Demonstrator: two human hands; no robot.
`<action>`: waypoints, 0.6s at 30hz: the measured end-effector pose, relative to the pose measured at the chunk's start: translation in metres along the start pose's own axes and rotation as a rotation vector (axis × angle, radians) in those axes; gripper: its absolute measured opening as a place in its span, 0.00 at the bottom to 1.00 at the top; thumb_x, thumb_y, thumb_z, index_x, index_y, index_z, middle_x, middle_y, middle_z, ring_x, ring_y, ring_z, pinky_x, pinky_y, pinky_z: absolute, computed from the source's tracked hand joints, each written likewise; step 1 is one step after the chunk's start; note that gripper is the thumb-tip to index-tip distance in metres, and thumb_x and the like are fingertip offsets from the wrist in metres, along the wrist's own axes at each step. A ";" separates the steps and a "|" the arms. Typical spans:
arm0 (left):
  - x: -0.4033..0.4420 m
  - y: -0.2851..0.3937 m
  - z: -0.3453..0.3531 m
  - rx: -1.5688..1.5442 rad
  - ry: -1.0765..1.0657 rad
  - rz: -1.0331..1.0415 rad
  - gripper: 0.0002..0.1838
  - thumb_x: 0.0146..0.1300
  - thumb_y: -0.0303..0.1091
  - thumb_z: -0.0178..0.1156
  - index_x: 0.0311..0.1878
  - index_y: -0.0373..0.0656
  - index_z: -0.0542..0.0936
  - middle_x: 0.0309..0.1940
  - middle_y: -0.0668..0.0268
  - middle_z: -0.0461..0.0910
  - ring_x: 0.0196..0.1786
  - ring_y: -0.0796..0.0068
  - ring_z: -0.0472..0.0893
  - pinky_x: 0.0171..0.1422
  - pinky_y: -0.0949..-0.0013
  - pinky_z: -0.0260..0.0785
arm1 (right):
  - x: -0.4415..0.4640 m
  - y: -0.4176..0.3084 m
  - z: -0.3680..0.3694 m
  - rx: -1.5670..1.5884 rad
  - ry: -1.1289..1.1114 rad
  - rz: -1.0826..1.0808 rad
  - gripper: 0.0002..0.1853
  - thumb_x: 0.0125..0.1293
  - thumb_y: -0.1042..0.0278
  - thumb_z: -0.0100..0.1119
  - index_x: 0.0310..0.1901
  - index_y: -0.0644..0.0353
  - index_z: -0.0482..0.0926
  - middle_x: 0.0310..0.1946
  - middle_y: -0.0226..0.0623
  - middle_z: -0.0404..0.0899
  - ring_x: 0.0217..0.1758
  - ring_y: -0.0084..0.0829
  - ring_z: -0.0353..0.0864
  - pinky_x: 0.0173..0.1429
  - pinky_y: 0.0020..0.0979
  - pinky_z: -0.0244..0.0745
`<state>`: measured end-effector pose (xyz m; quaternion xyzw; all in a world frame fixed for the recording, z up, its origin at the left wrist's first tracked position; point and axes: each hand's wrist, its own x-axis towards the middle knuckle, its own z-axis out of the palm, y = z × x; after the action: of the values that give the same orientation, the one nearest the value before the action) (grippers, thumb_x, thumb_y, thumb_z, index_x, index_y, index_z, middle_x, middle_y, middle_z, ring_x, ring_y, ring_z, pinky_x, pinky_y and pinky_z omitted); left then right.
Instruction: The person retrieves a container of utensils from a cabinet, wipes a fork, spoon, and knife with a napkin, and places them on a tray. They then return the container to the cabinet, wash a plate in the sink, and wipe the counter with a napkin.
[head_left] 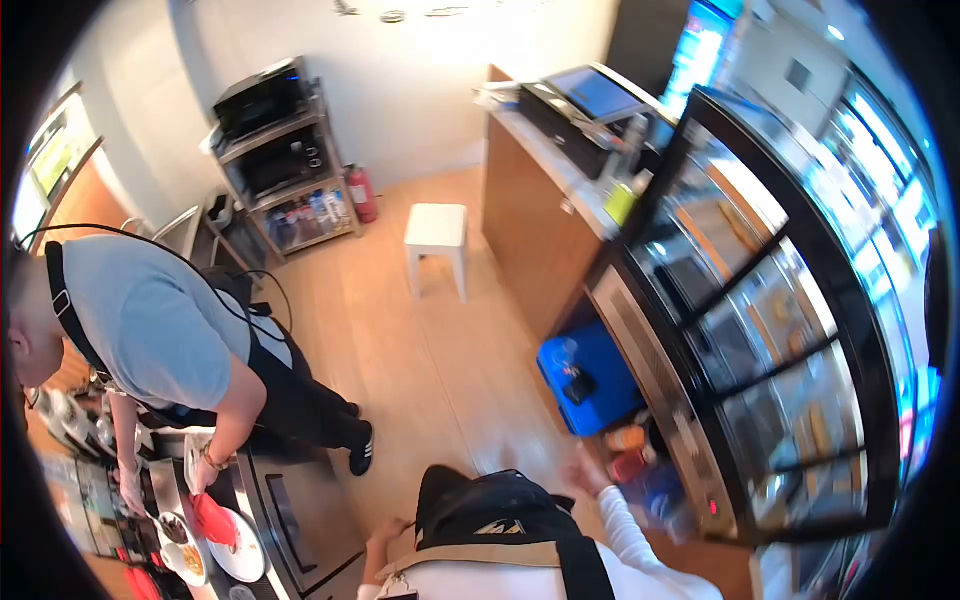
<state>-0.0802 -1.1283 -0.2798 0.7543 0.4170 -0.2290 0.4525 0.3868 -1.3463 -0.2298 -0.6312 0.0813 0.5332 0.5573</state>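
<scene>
My left hand (388, 532) is low in the head view, beside the edge of my black apron (480, 515). Its fingertips reach the apron's side, but whether they grip the cloth is unclear. My right hand (587, 472) is held out to the right of the apron, below a white sleeve (625, 535). It is blurred, with fingers that look loosely apart and nothing visible in them. Nearest to it are a blue bin (600, 375) and some blurred red and orange containers (628, 462) under the display case.
On the left a co-worker (150, 320) bends over a counter with a white plate (240, 550) and a red item (213, 520). A white stool (437, 228) stands ahead. A glass display case (760, 330) and a wooden counter (530, 240) line the right.
</scene>
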 end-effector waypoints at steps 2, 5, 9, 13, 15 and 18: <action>0.036 0.053 -0.068 -0.166 0.096 -0.126 0.25 0.61 0.52 0.47 0.43 0.39 0.79 0.43 0.50 0.79 0.49 0.53 0.77 0.52 0.59 0.67 | -0.001 -0.157 0.054 0.100 -0.219 -0.332 0.30 0.62 0.40 0.51 0.55 0.57 0.67 0.42 0.42 0.78 0.42 0.34 0.79 0.44 0.32 0.74; 0.089 0.105 -0.184 -0.190 0.364 -0.088 0.23 0.60 0.49 0.52 0.45 0.37 0.79 0.42 0.50 0.79 0.48 0.54 0.78 0.52 0.61 0.69 | -0.028 -0.342 0.144 -0.269 0.104 -0.968 0.19 0.66 0.57 0.51 0.50 0.63 0.73 0.40 0.37 0.79 0.42 0.25 0.77 0.48 0.25 0.70; 0.183 0.166 -0.342 -0.208 0.482 0.035 0.21 0.59 0.46 0.54 0.43 0.36 0.79 0.40 0.48 0.79 0.46 0.54 0.79 0.50 0.62 0.70 | -0.021 -0.489 0.202 -0.223 0.278 -1.426 0.14 0.67 0.70 0.48 0.51 0.65 0.72 0.47 0.39 0.77 0.48 0.28 0.75 0.58 0.30 0.66; 0.250 0.264 -0.494 -0.104 0.640 0.190 0.19 0.60 0.42 0.56 0.46 0.36 0.78 0.38 0.52 0.81 0.43 0.65 0.80 0.48 0.65 0.71 | -0.019 -0.583 0.231 -0.218 0.536 -1.742 0.19 0.66 0.74 0.45 0.59 0.69 0.65 0.59 0.43 0.68 0.61 0.36 0.68 0.66 0.35 0.59; 0.277 0.312 -0.550 -0.217 0.672 0.226 0.19 0.61 0.40 0.55 0.48 0.35 0.77 0.41 0.51 0.80 0.46 0.61 0.80 0.52 0.64 0.70 | -0.035 -0.630 0.251 -0.225 0.719 -1.865 0.22 0.66 0.72 0.46 0.61 0.68 0.61 0.63 0.43 0.63 0.65 0.38 0.63 0.68 0.38 0.56; 0.360 0.380 -0.609 -0.359 0.568 0.458 0.17 0.63 0.35 0.54 0.51 0.35 0.76 0.44 0.51 0.79 0.48 0.61 0.79 0.54 0.65 0.69 | -0.035 -0.699 0.246 -0.249 0.987 -1.920 0.25 0.66 0.70 0.47 0.64 0.66 0.59 0.64 0.42 0.60 0.68 0.38 0.58 0.69 0.39 0.54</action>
<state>0.4159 -0.5370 -0.0578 0.7699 0.3802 0.1717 0.4830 0.7165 -0.9134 0.2745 -0.6284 -0.2857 -0.4328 0.5798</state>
